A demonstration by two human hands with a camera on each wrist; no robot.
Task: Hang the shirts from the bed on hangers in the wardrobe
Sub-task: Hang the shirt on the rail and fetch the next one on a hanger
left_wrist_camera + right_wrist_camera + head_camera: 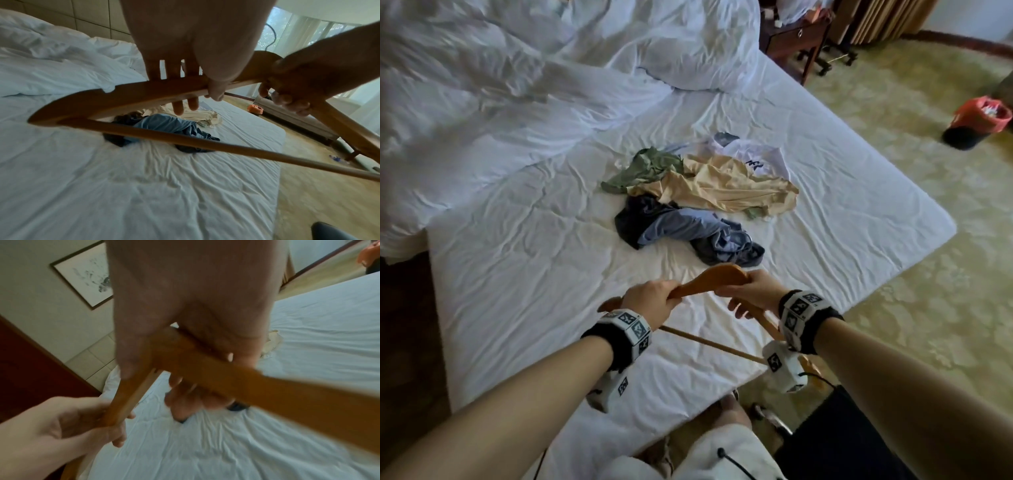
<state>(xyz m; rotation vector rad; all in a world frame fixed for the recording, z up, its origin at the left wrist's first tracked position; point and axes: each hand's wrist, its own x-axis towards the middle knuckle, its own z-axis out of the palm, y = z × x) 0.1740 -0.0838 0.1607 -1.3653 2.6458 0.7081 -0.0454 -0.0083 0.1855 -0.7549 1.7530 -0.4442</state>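
Observation:
A wooden hanger [709, 279] is held in both hands above the near part of the bed [551, 274]. My left hand [654, 298] grips its left arm, and my right hand [746, 291] grips it near the top. In the left wrist view, fingers curl round the hanger [102, 100], with the right hand [298, 84] beside them. The right wrist view shows the hanger [246, 382] blurred. Beyond the hands lies a pile of shirts: green [647, 168], beige [722, 188], white [753, 154] and blue [688, 229].
A crumpled white duvet [517, 85] covers the far left of the bed. A dark wooden nightstand [794, 37] stands behind the bed. On the patterned carpet [928, 308] at the right sits a bin with a red liner [979, 123]. A dark object [842, 438] stands by my legs.

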